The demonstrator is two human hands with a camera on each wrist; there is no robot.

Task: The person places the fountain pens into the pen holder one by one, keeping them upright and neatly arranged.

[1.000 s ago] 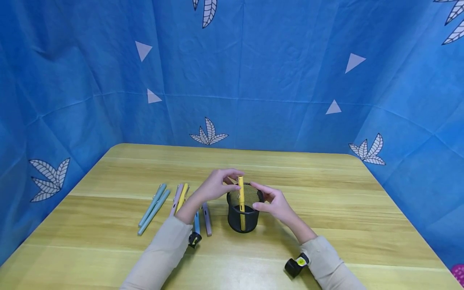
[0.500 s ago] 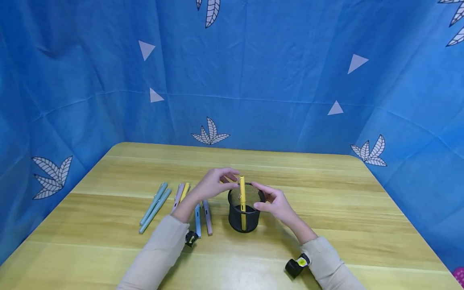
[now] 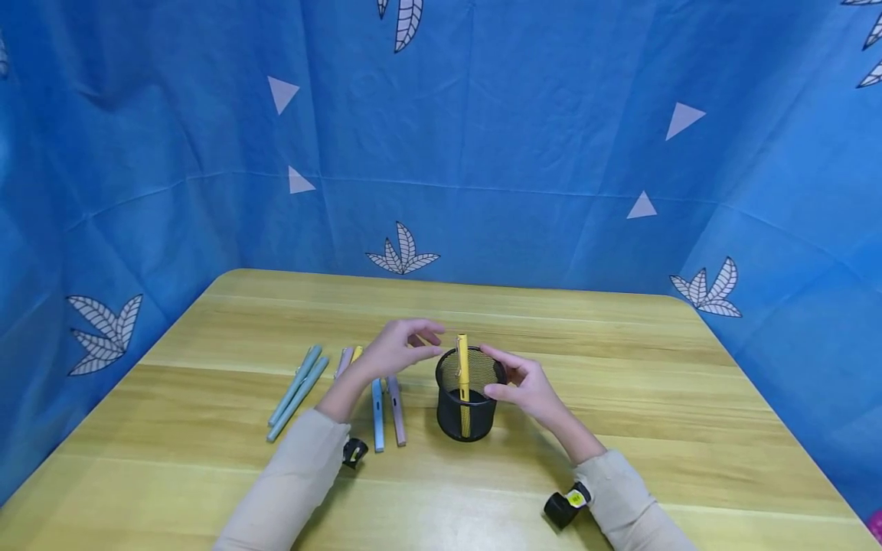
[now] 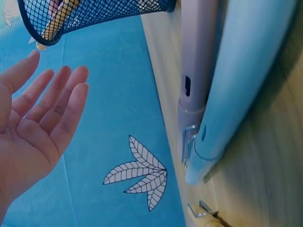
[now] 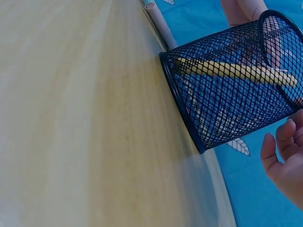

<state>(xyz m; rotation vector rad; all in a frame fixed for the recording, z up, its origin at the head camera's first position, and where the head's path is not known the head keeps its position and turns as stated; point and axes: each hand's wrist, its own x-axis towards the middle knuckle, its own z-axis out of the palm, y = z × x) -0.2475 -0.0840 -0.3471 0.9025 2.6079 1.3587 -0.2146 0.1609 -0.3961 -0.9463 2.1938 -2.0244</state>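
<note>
A black mesh pen holder [image 3: 465, 417] stands upright on the table, with one yellow pen [image 3: 463, 367] in it, its top above the rim. My left hand [image 3: 402, 348] is just left of the rim, apart from the pen, its fingers loosely bent and holding nothing. In the left wrist view that hand [image 4: 40, 116] shows an empty palm below the holder [image 4: 113, 19]. On the other side, my right hand [image 3: 524, 389] holds the holder's rim between thumb and index finger. The right wrist view shows its other fingers [image 5: 284, 137] curled beside the mesh, the thumb hidden.
Left of the holder lie a blue pen [image 3: 377, 417] and a purple pen [image 3: 396, 413]. Farther left are two teal pens [image 3: 298, 398]. Another purple pen [image 3: 344, 360] and a yellow one [image 3: 357, 353] are partly behind my left arm. A blue curtain [image 3: 524, 153] hangs behind the table.
My left hand has let go of the yellow pen and drawn away to the left. The pen stays standing in the holder; my right hand keeps its place at the rim.
</note>
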